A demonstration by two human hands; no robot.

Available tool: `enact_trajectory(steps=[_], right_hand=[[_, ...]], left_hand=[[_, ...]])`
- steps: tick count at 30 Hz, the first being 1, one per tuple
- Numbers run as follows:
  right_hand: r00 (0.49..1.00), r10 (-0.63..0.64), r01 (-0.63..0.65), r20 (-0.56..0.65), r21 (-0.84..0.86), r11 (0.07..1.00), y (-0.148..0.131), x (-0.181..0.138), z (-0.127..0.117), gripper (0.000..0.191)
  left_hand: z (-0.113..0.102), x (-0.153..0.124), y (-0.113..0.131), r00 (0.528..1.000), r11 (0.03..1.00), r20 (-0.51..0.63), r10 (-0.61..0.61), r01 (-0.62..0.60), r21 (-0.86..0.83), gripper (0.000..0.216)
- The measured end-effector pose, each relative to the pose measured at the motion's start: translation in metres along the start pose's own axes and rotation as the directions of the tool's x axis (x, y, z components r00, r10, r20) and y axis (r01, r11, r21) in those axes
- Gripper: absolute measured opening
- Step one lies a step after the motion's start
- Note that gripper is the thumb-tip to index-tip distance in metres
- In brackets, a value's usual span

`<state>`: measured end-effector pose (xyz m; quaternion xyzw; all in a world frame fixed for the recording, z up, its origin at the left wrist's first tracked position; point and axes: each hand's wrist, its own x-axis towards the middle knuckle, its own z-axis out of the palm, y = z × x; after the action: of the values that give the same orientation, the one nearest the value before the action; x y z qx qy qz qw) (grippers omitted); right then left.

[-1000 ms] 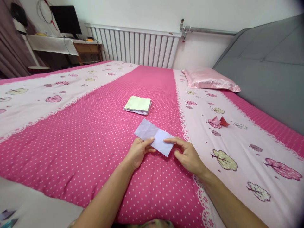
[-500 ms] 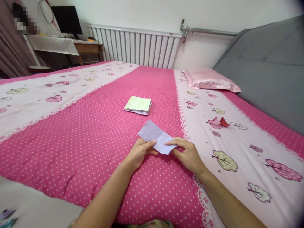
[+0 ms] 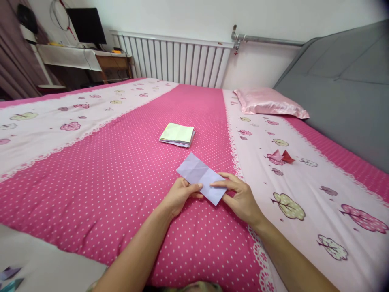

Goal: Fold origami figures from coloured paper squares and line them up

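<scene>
A creased sheet of light purple paper (image 3: 197,172), folded to a rectangle, is held above the pink dotted bedspread (image 3: 121,182). My left hand (image 3: 182,194) pinches its near edge, thumb on top and fingers underneath. At the right end, my right hand (image 3: 238,196) grips the paper with its fingers on the upper face and the thumb partly hidden. Just beyond the paper lies a stack of square paper sheets (image 3: 177,134), pale yellow on top. Off to the right sit a pink folded paper piece (image 3: 276,155) and a red folded paper piece (image 3: 287,157), side by side.
A pink satin pillow (image 3: 270,102) rests by the grey headboard (image 3: 343,81). At the lower left, a light grey surface (image 3: 51,259) carries purple and teal paper pieces (image 3: 10,278). A white radiator (image 3: 173,59) and a desk with a monitor (image 3: 86,26) stand behind.
The near right corner of the purple paper now lies flat and extends lower, where it looked bent before. My right fingers have shifted slightly; both hands keep their hold.
</scene>
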<state>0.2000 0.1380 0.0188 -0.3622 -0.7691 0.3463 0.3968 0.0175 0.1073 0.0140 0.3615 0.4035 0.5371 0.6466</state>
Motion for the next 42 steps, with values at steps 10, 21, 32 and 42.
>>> enact_trajectory(steps=[10,21,32,42], right_hand=[[1.000,-0.011,0.011,0.008,-0.013,1.000,-0.001,-0.001,0.000,0.020],[0.995,0.101,-0.098,-0.019,0.096,0.990,0.000,0.001,0.000,0.017],[0.875,0.485,-0.277,-0.002,0.818,0.503,-0.011,0.007,-0.003,0.026],[0.843,0.520,-0.421,0.139,0.773,0.474,-0.005,0.006,-0.006,0.020]], left_hand=[[-0.001,0.000,-0.002,0.997,0.998,0.044,-0.058,0.056,0.043,0.029],[0.000,0.001,0.001,0.997,0.998,0.046,-0.062,0.063,-0.011,0.024],[0.000,-0.001,0.003,0.972,0.972,-0.037,0.232,-0.233,-0.021,0.081],[-0.007,-0.004,0.002,0.925,0.955,0.326,-0.196,0.256,-0.151,0.066]])
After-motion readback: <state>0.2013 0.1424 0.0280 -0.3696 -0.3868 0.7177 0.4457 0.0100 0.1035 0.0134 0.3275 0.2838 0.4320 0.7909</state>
